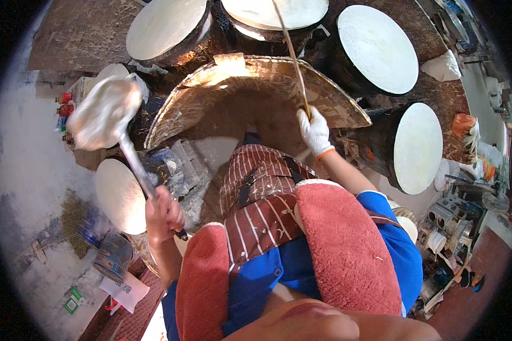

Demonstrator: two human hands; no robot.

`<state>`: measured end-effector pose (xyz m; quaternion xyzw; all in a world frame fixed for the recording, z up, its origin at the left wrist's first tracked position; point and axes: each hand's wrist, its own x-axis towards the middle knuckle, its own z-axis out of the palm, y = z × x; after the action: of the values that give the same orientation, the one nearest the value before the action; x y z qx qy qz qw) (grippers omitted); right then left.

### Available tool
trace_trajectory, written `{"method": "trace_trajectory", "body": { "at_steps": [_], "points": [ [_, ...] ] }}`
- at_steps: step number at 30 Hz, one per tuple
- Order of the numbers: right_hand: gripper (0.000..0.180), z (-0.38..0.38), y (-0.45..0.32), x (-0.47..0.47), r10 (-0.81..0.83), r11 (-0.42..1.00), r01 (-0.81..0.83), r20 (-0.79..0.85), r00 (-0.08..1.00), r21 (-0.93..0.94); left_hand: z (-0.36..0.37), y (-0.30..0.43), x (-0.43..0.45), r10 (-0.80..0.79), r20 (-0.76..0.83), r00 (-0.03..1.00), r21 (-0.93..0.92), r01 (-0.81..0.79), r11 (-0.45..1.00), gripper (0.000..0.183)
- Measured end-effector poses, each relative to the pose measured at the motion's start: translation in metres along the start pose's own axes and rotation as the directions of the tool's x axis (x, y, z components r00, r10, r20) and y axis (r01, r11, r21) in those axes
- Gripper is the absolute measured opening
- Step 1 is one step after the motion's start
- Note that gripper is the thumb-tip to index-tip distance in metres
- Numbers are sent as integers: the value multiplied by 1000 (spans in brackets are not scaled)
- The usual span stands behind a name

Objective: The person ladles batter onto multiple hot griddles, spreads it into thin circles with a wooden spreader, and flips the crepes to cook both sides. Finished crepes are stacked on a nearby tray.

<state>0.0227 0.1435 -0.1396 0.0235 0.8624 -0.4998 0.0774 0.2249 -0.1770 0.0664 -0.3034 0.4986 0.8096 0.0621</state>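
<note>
My bare left hand (165, 212) is closed around the handle of a metal ladle (106, 111), whose wide head, blurred by motion and coated with something whitish, is over the containers at the left. A white knitted glove with an orange cuff covers my right hand (314, 130), which grips a long thin stick (294, 59) that reaches up across a round vessel. That vessel is among several round, dark-sided ones topped with smooth white disc-like surfaces, such as the one at the upper right (377, 49). Between my hands curves a brown, crusted rim (264, 64).
More white-topped round vessels stand at the right (418, 148) and left (120, 196). A bucket (113, 258) and a straw broom (74, 223) are at the lower left. Red-capped bottles (64, 104) stand near the left wall. Pots and metal equipment (450, 217) crowd the right side.
</note>
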Motion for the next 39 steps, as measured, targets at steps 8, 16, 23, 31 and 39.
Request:
{"method": "trace_trajectory", "body": {
  "at_steps": [8, 16, 23, 31, 39],
  "points": [
    [42, 44, -79, 156, -224, 910, 216, 17, 974, -353, 20, 12, 162, -407, 680, 610, -448, 785, 427, 29],
    [24, 115, -152, 294, -282, 643, 411, 299, 912, -647, 13, 46, 235, -601, 520, 607, -263, 783, 564, 31],
    [21, 101, -140, 342, -208, 792, 315, 253, 945, -523, 36, 97, 254, -643, 377, 666, -239, 741, 628, 29],
    [25, -118, -204, 350, -244, 960, 178, -329, 912, -218, 59, 80, 254, -624, 491, 608, -238, 783, 575, 28],
    [24, -352, -159, 170, 182, 915, 192, -788, 589, 355, 129, 43, 212, -690, 514, 510, -100, 835, 542, 28]
  ]
}}
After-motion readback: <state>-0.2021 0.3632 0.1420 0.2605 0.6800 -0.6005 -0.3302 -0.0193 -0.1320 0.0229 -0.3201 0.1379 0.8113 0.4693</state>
